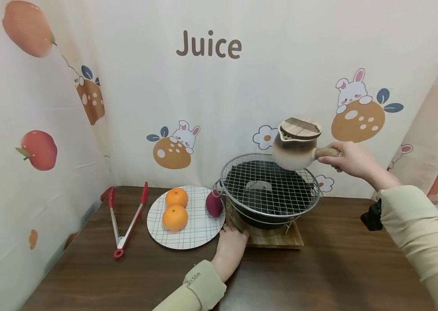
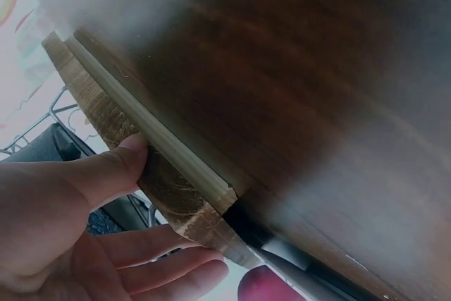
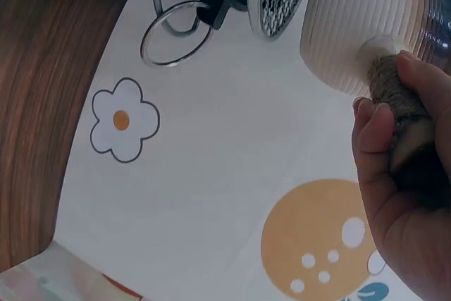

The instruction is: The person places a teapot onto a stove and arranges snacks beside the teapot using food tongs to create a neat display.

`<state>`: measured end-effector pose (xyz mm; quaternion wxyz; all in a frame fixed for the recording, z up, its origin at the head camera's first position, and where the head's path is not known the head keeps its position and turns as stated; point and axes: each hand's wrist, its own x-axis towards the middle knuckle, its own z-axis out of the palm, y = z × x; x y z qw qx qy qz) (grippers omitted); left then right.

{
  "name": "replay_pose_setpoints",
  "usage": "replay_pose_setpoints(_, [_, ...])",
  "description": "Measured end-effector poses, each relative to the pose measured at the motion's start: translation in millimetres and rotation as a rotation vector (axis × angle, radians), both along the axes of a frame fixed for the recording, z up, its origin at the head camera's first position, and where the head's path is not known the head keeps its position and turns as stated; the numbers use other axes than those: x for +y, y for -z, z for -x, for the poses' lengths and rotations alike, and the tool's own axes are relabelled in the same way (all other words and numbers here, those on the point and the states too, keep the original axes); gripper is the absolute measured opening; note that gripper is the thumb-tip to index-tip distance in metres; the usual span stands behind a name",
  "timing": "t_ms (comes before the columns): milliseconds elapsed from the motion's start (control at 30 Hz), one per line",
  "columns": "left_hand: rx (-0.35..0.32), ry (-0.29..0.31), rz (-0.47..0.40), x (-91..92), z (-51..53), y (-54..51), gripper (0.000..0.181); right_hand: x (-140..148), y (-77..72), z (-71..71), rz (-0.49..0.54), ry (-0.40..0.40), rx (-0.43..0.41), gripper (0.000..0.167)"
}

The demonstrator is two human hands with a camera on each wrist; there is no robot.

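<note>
My right hand [image 1: 353, 160] grips the twine-wrapped side handle of a ceramic teapot [image 3: 345, 26], which has a wooden lid [image 1: 300, 128]. The teapot hangs over the back right of a round wire grill mesh [image 1: 269, 194] that tops a black charcoal stove [image 1: 261, 219]. Under the stove lies a wooden board [image 1: 281, 241]. At the board's front left corner, my left hand [image 1: 232, 244] holds its edge, with the thumb [image 2: 127, 163] along one side and the fingers [image 2: 169, 266] around the corner.
Left of the stove, a checked round plate [image 1: 195, 237] carries two oranges [image 1: 175, 217] and a purple oval item [image 1: 214, 204] close to the stove's ring handle. Red-handled tongs [image 1: 129, 231] lie spread at the far left. A printed curtain [image 1: 219, 95] hangs behind the table [image 1: 331, 259].
</note>
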<state>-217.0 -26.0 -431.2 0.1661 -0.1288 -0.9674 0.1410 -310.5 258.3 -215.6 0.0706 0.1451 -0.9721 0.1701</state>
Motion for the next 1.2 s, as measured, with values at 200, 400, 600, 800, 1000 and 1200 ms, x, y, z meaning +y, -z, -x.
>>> replay_pose_setpoints(200, [0.046,0.009,0.007,0.5,-1.4,0.9,0.022,-10,3.9,7.4,-0.008,-0.023,-0.021,0.043])
replay_pose_setpoints(400, [0.084,0.015,0.007,-1.3,-2.5,-1.0,0.018,-22,4.1,11.5,-0.015,-0.070,-0.005,0.042])
replay_pose_setpoints(600, [0.038,0.008,0.005,1.3,-3.3,-1.1,0.020,-27,7.6,15.9,0.011,-0.101,-0.046,0.039])
replay_pose_setpoints(800, [0.082,0.005,-0.008,2.3,-2.4,2.9,0.016,-24,12.3,23.7,0.048,-0.137,-0.097,0.039])
replay_pose_setpoints(1000, [0.083,-0.003,0.000,3.0,-3.6,0.5,0.017,-17,11.9,31.5,0.051,-0.149,-0.141,0.037])
replay_pose_setpoints(1200, [0.077,0.003,0.014,1.9,-3.1,-0.7,0.018,-17,10.5,36.1,0.061,-0.151,-0.165,0.039])
